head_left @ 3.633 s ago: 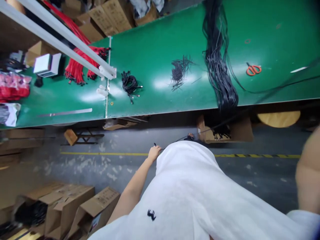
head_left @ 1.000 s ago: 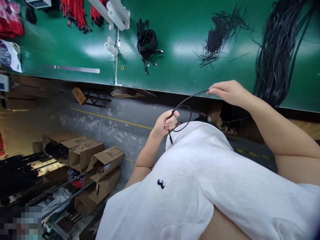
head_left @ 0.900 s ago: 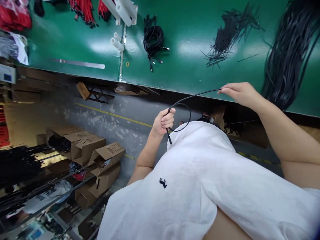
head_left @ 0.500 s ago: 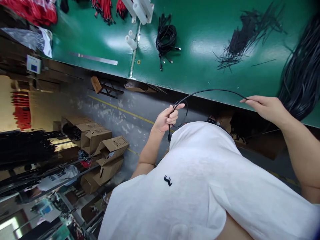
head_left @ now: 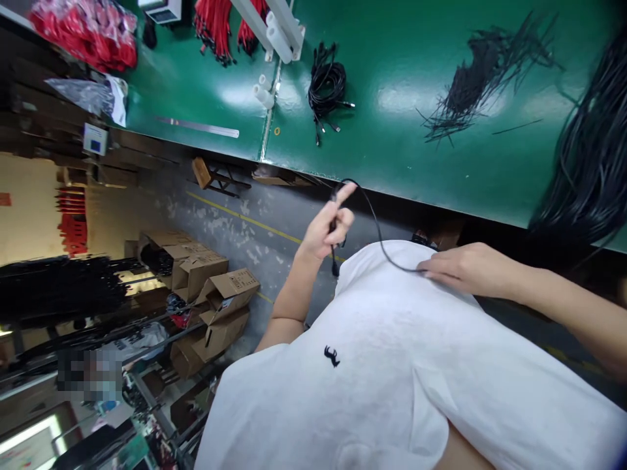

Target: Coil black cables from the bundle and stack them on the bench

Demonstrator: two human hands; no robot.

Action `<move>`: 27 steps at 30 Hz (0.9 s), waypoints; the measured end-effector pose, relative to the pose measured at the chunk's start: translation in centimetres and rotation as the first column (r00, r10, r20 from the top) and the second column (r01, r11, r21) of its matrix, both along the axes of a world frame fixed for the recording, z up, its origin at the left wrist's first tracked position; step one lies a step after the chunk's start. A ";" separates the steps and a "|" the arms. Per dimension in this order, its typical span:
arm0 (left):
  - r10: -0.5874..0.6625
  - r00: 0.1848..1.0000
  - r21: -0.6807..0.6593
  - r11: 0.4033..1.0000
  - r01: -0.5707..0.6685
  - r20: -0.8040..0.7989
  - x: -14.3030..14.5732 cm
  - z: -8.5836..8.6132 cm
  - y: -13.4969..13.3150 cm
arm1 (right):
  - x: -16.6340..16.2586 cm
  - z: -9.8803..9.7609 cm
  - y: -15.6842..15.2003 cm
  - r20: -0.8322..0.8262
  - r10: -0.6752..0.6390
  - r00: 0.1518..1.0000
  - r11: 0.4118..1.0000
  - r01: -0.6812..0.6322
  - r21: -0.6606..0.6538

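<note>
My left hand (head_left: pixel 326 228) is raised in front of my white shirt, fingers closed round a thin black cable (head_left: pixel 375 225) with the index finger pointing up; the cable's plug end hangs below the fist. The cable arcs over to my right hand (head_left: pixel 463 271), which pinches it against my shirt. Both hands are below the edge of the green table (head_left: pixel 392 156).
On the table lie a coiled black cable bundle (head_left: pixel 326 81), a heap of black ties (head_left: pixel 470 81), a thick hank of black cables (head_left: pixel 590 163) at the right, red wire bundles (head_left: pixel 215 23) and white tubes (head_left: pixel 264 94). Open cardboard boxes (head_left: pixel 210 294) stand on the floor at the left.
My right hand has come down from the table edge to my shirt, drawing the cable with it. My left hand has lifted slightly and its index finger now points up.
</note>
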State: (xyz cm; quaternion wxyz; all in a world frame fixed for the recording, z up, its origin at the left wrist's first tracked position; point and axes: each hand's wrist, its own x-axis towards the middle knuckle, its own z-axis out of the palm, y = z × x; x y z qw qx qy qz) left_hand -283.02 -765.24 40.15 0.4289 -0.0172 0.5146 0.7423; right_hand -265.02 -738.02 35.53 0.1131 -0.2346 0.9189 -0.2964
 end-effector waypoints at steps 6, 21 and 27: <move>-0.479 0.877 0.001 0.878 0.479 -0.021 3.9 -2.2 3.7 | -5.9 5.8 -1.9 -0.053 -0.008 0.999 0.988 0.000 -0.152; -0.349 0.890 0.026 0.934 0.357 0.293 3.7 -0.9 2.4 | -8.3 0.1 2.5 0.130 -0.165 0.978 0.942 0.195 -0.272; 0.137 0.991 0.060 0.989 -0.137 0.007 0.7 2.5 -1.9 | -1.5 -7.4 9.8 0.049 -0.669 0.742 0.741 0.660 0.125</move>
